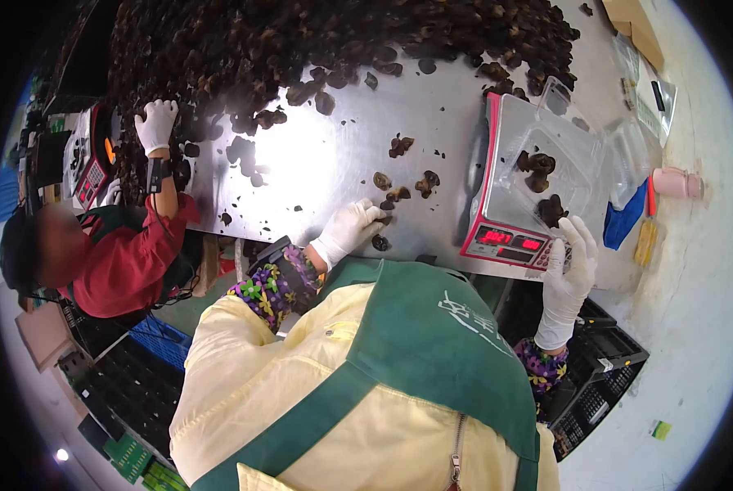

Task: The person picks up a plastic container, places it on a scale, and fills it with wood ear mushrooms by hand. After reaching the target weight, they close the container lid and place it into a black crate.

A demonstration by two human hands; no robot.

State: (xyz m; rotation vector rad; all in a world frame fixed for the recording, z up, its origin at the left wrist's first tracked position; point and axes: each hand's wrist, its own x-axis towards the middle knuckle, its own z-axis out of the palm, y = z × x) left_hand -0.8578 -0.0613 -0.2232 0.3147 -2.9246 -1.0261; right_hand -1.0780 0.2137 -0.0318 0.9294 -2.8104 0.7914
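Observation:
My gloved left hand [348, 234] is over the steel table, its fingertips pinched at a small dark brown mushroom piece [386, 220] that looks dried. Close by lie loose pieces, one a curled mushroom cluster [427, 183]. To the right, a red-edged digital scale [483, 204] with lit red digits bears a clear plastic box [577, 184]. Inside the box are a large dark mushroom piece [537, 170] and a smaller dark piece [552, 211]. My gloved right hand [569, 274] is at the scale's near right corner, fingers extended and thumb apart, fingertips beside the smaller piece.
A big heap of dark mushroom pieces [301, 41] covers the table's far side. On the left, a co-worker in a red sleeve [133, 266] reaches over the heap near another scale [88, 164]. Clear boxes [628, 155], a pink bottle [677, 183] and a brush [648, 229] lie right.

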